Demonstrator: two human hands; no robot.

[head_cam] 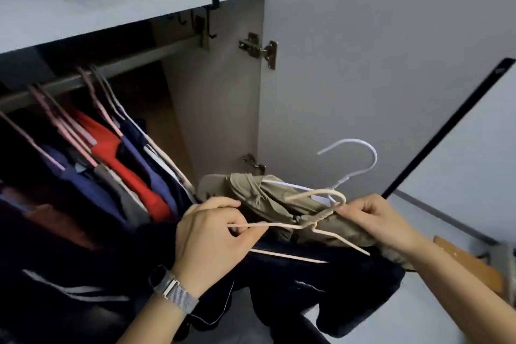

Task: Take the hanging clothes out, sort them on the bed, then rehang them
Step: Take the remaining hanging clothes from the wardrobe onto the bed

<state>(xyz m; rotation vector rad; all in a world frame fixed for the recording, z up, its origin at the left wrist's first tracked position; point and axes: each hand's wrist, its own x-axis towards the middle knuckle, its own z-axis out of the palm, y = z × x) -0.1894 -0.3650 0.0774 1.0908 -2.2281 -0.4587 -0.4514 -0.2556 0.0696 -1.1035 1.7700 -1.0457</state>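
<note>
A beige hanger (300, 225) sits pinched between both hands: left hand (212, 234) on its arm, right hand (382, 220) at its neck. Khaki clothes (268, 198) and a white hanger (354, 159) lie just behind, partly hidden. Dark clothes (321, 288) droop below, indistinct.

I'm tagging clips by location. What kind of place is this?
Most likely a bedroom wardrobe: clothes on hangers hang from a rail under a shelf, beside an open hinged door. Both hands grip a beige hanger.

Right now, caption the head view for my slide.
Both hands, left and right, hold a beige wire hanger over khaki folded trousers at the wardrobe.
</note>
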